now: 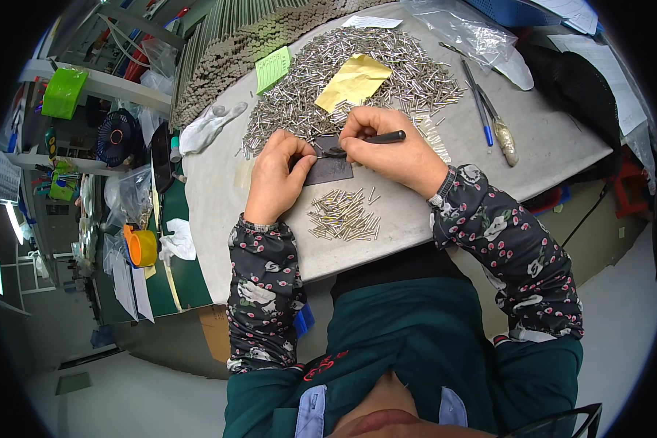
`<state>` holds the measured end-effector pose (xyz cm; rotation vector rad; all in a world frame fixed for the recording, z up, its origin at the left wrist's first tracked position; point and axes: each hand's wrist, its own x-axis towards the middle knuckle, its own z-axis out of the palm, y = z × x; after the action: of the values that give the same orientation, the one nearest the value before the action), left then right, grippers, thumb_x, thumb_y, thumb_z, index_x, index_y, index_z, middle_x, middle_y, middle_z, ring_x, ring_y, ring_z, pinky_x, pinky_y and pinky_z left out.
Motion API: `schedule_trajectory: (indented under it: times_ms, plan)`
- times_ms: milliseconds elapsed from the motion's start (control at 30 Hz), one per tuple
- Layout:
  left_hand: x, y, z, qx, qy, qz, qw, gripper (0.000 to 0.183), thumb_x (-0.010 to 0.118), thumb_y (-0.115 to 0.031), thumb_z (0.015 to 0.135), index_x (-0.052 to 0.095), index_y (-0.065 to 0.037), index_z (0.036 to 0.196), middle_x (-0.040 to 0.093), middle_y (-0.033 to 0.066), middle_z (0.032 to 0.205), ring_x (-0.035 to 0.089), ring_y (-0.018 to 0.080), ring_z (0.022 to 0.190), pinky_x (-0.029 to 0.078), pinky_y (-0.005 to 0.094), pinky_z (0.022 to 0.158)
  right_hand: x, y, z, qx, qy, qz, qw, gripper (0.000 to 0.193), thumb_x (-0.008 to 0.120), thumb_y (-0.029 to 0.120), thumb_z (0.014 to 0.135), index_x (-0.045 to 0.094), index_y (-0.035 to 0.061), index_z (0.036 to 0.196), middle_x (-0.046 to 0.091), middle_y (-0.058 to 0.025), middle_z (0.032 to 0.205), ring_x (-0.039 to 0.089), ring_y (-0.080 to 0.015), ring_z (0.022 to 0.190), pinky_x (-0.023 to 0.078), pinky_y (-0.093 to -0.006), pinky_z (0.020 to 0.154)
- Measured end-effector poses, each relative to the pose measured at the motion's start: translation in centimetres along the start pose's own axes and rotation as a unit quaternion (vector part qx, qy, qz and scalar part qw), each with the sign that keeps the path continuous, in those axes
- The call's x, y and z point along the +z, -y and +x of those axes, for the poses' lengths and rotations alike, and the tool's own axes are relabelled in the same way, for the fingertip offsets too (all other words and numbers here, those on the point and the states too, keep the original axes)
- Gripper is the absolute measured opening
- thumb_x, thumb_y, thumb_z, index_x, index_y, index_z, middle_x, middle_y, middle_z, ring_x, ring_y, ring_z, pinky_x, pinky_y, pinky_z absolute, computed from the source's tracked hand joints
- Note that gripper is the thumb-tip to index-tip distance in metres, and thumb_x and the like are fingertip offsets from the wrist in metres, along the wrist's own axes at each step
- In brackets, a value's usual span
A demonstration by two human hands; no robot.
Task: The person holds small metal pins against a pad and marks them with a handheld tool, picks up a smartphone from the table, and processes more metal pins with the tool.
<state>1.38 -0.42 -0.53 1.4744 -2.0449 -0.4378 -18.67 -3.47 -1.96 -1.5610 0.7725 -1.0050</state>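
Pin heap (358,73) ahead — bare table (555,139) rightward

Both hands, left (274,179) & right (390,150), meet at table (547,139) centre; big pin pile (358,80) behind, small pile (344,215) in front, pens (478,102) right, possibly a glove (208,128) left.

A green slip of paper (273,68) and a yellow foil sheet (352,82) are laid near the far table edge. Two pens (479,98) are seen to the right, beside a clear plastic bag (463,28). A white glove (210,127), a small black fan (115,136) and an orange tape roll (141,247) are found at the left.
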Motion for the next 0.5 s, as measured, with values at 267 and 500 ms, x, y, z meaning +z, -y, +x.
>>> schedule_trajectory:
  times_ms: [267, 500]
  plan:
    - [-0.6, 0.8, 0.1, -0.008, -0.002, 0.004, 1.0, 0.006, 0.063, -0.003, 0.075, 0.059, -0.002, 0.079, 0.051, 0.0081, 0.077, 0.054, 0.0238, 0.068, 0.044, 0.0322, 0.061, 0.7, -0.1, 0.7, 0.003, 0.005, 0.007, 1.0, 0.009, 0.058, 0.01, 0.08, 0.057, 0.0004, 0.079, 0.06, -0.0016, 0.069, 0.056, -0.0064, 0.063, 0.044, -0.0202, 0.057]
    - [-0.2, 0.6, -0.2, -0.007, 0.002, 0.001, 1.0, 0.005, 0.062, 0.0, 0.076, 0.058, 0.001, 0.079, 0.05, 0.0063, 0.078, 0.051, 0.0174, 0.07, 0.041, 0.0266, 0.062, 0.5, -0.1, 0.3, 0.012, 0.012, 0.006, 1.0, 0.009, 0.058, 0.01, 0.08, 0.057, 0.0008, 0.079, 0.06, -0.0017, 0.069, 0.056, -0.0065, 0.062, 0.044, -0.0202, 0.056]
